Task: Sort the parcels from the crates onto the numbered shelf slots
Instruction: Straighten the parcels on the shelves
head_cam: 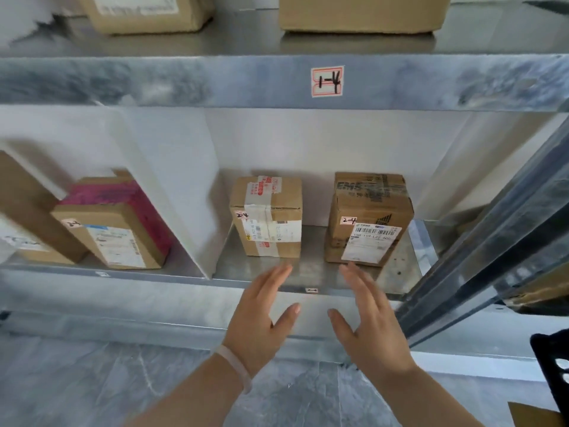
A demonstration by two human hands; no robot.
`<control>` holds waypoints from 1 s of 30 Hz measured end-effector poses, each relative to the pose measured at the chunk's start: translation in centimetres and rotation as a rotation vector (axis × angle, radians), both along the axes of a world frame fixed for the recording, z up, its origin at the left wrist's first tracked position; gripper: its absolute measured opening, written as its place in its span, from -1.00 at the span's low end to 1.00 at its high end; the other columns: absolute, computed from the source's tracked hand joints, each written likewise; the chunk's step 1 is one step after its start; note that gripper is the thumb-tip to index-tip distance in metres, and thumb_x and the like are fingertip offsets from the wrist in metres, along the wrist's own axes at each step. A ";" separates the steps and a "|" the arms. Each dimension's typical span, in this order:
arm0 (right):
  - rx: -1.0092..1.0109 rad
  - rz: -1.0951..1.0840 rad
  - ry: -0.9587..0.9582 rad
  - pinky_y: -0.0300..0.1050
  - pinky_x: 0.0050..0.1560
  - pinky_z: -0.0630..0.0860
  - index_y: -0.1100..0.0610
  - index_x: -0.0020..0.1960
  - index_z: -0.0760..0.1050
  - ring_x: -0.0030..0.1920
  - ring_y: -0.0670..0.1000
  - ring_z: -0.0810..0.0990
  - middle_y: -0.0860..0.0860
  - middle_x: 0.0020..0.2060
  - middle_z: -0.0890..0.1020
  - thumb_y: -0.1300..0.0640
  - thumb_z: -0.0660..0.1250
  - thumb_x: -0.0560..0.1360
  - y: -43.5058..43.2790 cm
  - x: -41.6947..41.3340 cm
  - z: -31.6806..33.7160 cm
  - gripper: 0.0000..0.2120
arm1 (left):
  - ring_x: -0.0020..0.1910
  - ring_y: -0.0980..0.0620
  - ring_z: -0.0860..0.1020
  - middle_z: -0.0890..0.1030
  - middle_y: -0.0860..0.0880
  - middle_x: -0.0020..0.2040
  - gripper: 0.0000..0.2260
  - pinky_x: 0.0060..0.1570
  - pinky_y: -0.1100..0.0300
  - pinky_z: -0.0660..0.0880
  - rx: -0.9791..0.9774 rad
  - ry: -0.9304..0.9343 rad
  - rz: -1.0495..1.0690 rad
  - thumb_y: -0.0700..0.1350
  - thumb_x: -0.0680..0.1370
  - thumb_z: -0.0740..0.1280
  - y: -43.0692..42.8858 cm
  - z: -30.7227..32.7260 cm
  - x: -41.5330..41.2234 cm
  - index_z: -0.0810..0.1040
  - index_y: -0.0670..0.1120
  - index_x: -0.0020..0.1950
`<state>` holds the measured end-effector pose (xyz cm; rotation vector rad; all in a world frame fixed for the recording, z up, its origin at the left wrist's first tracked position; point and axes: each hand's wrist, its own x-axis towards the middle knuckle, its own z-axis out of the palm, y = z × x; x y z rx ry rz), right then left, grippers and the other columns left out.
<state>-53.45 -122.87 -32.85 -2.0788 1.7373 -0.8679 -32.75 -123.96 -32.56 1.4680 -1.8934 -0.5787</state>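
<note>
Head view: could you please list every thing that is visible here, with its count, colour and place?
shelf: one, silver metal, two levels visible.
label 1-4: one, white and red, upper shelf edge.
small label: one, white, lower shelf edge.
divider: one, white, lower level.
upper parcels: two, brown, upper level.
right-slot parcels: two, brown, upright, apart, right of divider.
left-slot parcels: two, brown, one pink-topped, left of divider.
wristband: one, pale, left wrist.
left hand: one, fingers straight, empty, before lower shelf.
right hand: one, fingers straight, empty, beside it.
</note>
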 end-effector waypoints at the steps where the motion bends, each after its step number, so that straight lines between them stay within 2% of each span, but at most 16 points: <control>1: -0.011 0.043 0.026 -0.06 0.26 0.36 -0.16 0.50 0.10 0.41 -0.05 0.29 -0.14 0.46 0.28 -0.01 0.40 0.48 0.0 1.1 0.3 -0.30 | 0.40 0.38 0.20 0.31 0.25 0.41 -0.53 0.36 0.49 0.11 -0.006 -0.030 0.041 0.14 0.56 0.26 0.8 0.4 1.5 0.23 0.22 0.45; 4: -0.030 0.126 0.032 -0.15 0.14 0.37 -0.16 0.48 0.17 0.34 -0.07 0.34 -0.11 0.41 0.38 -0.05 0.43 0.45 -0.3 5.1 1.4 -0.31 | 0.42 0.16 0.31 0.41 0.10 0.42 -0.54 0.39 0.35 0.17 -0.026 -0.066 0.194 0.18 0.59 0.24 2.0 1.6 6.2 0.34 0.10 0.46; 7: -0.051 0.261 0.020 -0.05 0.23 0.46 -0.20 0.47 0.15 0.34 -0.04 0.39 -0.10 0.41 0.39 -0.12 0.34 0.49 -0.6 10.1 2.1 -0.38 | 0.38 -0.03 0.41 0.48 -0.04 0.38 -0.50 0.37 0.11 0.34 -0.027 -0.034 0.324 0.10 0.53 0.30 2.6 2.4 10.4 0.44 -0.07 0.43; 10: -0.083 0.362 0.064 -0.17 0.29 0.36 -0.27 0.51 0.03 0.35 -0.18 0.33 -0.16 0.43 0.36 -0.19 0.23 0.49 -0.5 15.1 2.0 -0.34 | 0.33 -0.03 0.45 0.49 0.01 0.33 -0.54 0.33 0.00 0.42 -0.065 -0.001 0.382 -0.03 0.50 0.41 3.2 2.2 14.4 0.48 -0.09 0.38; 13: -0.051 0.417 0.027 -0.12 0.34 0.36 -0.35 0.50 -0.06 0.44 -0.15 0.29 -0.24 0.48 0.22 -0.25 0.13 0.51 -0.7 20.0 1.3 -0.38 | 0.35 -0.05 0.45 0.51 -0.04 0.35 -0.51 0.34 0.00 0.42 -0.028 0.013 0.411 0.06 0.48 0.34 3.3 1.8 18.8 0.48 -0.07 0.39; 15: -0.043 0.419 0.016 -0.11 0.36 0.36 -0.35 0.49 -0.06 0.45 -0.15 0.27 -0.27 0.49 0.16 -0.24 0.11 0.52 -1.0 23.2 0.8 -0.40 | 0.36 -0.07 0.44 0.50 -0.07 0.36 -0.51 0.35 -0.01 0.42 -0.007 0.016 0.420 0.04 0.49 0.37 2.7 1.6 22.2 0.47 -0.06 0.40; 18: 0.006 0.375 -0.019 -0.22 0.36 0.29 -0.35 0.47 0.01 0.45 -0.22 0.21 -0.36 0.47 0.09 -0.24 0.10 0.51 -2.1 27.3 0.2 -0.43 | 0.37 -0.09 0.42 0.47 -0.09 0.38 -0.53 0.33 0.06 0.37 -0.014 -0.010 0.402 -0.11 0.49 0.47 1.1 1.0 27.2 0.48 -0.04 0.39; 22: 0.095 0.245 -0.014 -0.11 0.32 0.39 -0.24 0.42 0.28 0.45 -0.09 0.25 -0.24 0.48 0.16 -0.07 0.28 0.53 -4.8 31.2 -0.6 -0.52 | 0.43 -0.10 0.36 0.39 -0.12 0.43 -0.58 0.37 0.09 0.31 0.009 -0.005 0.316 -0.15 0.48 0.49 -1.7 -0.2 32.8 0.54 -0.01 0.33; 24: 0.138 0.182 -0.016 -0.14 0.31 0.39 -0.26 0.38 0.35 0.44 -0.13 0.26 -0.24 0.47 0.18 0.02 0.34 0.51 -6.1 32.5 -0.9 -0.52 | 0.47 0.01 0.29 0.34 -0.11 0.47 -0.58 0.41 0.21 0.23 0.006 0.018 0.226 -0.17 0.49 0.48 -3.2 -0.7 34.8 0.52 0.05 0.32; 26: 0.169 0.129 -0.057 -0.29 0.30 0.33 -0.29 0.37 0.35 0.43 -0.21 0.23 -0.32 0.42 0.18 0.08 0.37 0.50 -6.9 33.6 -1.1 -0.48 | 0.47 0.13 0.25 0.33 -0.03 0.48 -0.59 0.43 0.29 0.23 0.020 0.047 0.108 -0.15 0.52 0.45 -4.6 -1.0 35.9 0.49 0.09 0.33; 28: 0.186 0.109 -0.090 -0.50 0.27 0.16 -0.30 0.38 0.32 0.42 -0.27 0.21 -0.36 0.40 0.17 0.13 0.38 0.48 -7.3 34.6 -1.3 -0.43 | 0.46 0.13 0.28 0.35 0.02 0.47 -0.60 0.42 0.17 0.31 0.040 0.064 -0.002 -0.08 0.54 0.38 -5.9 -1.3 36.6 0.48 0.00 0.38; 30: 0.187 0.096 -0.117 -0.55 0.27 0.09 -0.33 0.38 0.27 0.44 -0.29 0.17 -0.32 0.45 0.17 0.16 0.38 0.48 -7.7 35.4 -1.5 -0.38 | 0.47 0.10 0.27 0.33 0.04 0.47 -0.56 0.43 0.12 0.31 0.047 0.056 -0.046 0.00 0.54 0.31 -6.9 -1.8 36.8 0.45 -0.02 0.42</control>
